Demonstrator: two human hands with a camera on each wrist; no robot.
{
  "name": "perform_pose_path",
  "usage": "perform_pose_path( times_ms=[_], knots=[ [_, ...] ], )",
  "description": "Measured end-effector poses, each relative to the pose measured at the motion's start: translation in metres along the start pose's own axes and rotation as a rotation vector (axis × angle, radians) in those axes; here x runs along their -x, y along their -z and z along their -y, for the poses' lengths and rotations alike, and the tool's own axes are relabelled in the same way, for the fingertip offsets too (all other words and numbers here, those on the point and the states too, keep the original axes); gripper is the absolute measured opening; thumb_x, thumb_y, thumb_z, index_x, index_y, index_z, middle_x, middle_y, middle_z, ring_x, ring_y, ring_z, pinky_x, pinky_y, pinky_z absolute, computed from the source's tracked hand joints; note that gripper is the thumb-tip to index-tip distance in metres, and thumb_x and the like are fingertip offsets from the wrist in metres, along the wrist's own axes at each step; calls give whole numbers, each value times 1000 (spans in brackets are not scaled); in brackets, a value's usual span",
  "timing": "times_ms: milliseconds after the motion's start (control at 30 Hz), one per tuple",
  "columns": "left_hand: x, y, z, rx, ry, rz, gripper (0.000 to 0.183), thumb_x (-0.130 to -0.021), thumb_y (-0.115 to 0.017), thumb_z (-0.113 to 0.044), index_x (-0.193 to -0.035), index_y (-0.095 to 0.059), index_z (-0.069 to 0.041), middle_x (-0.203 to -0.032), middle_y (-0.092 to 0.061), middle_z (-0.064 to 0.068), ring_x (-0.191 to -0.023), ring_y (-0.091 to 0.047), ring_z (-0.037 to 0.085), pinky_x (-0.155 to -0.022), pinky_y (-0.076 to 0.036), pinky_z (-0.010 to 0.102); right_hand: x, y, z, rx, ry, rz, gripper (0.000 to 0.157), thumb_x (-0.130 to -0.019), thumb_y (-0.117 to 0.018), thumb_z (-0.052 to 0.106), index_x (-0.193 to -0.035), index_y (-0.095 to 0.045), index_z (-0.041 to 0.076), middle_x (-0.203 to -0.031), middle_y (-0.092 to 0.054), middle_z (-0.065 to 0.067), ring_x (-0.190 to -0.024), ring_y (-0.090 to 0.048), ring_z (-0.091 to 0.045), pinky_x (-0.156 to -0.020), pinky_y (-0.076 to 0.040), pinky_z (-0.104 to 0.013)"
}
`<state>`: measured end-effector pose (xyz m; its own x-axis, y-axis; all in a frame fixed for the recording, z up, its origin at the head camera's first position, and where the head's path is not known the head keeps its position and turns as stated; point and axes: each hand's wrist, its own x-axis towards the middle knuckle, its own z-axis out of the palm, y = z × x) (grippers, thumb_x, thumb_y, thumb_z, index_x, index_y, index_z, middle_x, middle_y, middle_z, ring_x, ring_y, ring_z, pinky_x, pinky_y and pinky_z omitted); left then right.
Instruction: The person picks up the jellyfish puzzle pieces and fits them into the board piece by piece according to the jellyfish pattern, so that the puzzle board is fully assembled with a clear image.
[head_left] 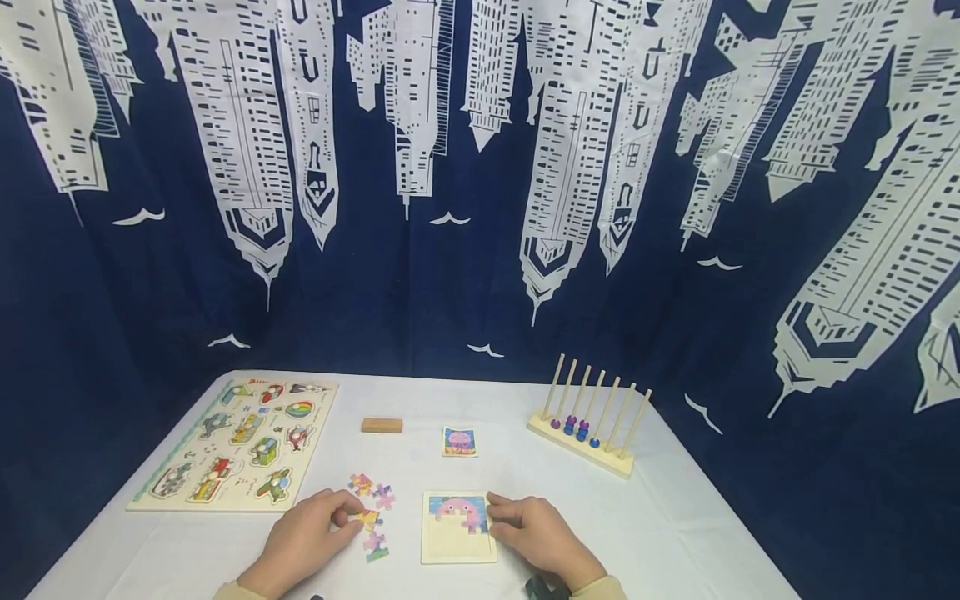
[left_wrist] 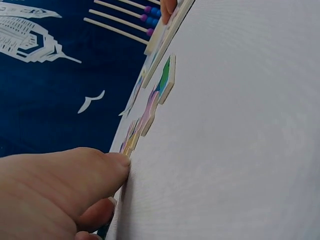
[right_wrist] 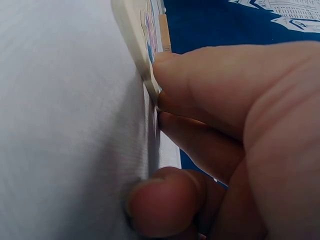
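Note:
My left hand (head_left: 311,533) pinches a yellow jigsaw piece (head_left: 368,518) between thumb and index finger, low over the table. Other loose pieces lie around it: an orange one (head_left: 361,483), a pink one (head_left: 384,497) and a pink-and-green one (head_left: 377,547), also seen flat in the left wrist view. To their right lies a square wooden puzzle tray (head_left: 450,546), its top and right side partly filled with a pink character's face (head_left: 459,506). My right hand (head_left: 536,529) touches the tray's right edge with thumb and fingertips; the right wrist view shows them at its rim.
Behind the tray lies a small picture card (head_left: 460,442), with a wooden block (head_left: 382,425) to its left. A pegged vehicle board (head_left: 232,442) covers the table's left side. A bead rack with upright rods (head_left: 585,446) stands at back right. A dark patterned curtain (head_left: 450,275) hangs behind.

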<state>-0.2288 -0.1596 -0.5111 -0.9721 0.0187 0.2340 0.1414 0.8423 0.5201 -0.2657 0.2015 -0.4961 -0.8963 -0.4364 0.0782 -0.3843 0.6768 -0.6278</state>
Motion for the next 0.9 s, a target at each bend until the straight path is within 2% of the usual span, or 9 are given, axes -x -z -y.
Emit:
perform_pose_path(
  times_ms=[367,600,900],
  knots=[
    [-3,1,0,6,15,7,17,-83,-84,-36,-95,-72,-32,-79,-55,-17,-65,-46,4,-58,-40,27,-1,-1,-2,12,6,1,33,-94,-73,33,-120,-77,14,-139,-66,0,-132,-61,-33,-109,-42,-62],
    [-2,2,-1,18,28,6,18,-84,-84,-34,-96,-71,-30,-78,-55,-16,-62,-45,5,-56,-39,26,-1,-1,-2,8,2,-3,32,-93,-73,34,-119,-77,15,-139,-66,0,-131,-61,-33,-109,-42,-62],
    [-2,0,-3,58,2,-15,20,-86,-83,-29,-103,-73,-29,-70,-51,-19,-58,-43,3,-53,-38,24,-1,-1,-2,2,5,-6,33,-94,-73,34,-120,-77,15,-139,-66,1,-131,-61,-32,-109,-42,-61]
  ],
)
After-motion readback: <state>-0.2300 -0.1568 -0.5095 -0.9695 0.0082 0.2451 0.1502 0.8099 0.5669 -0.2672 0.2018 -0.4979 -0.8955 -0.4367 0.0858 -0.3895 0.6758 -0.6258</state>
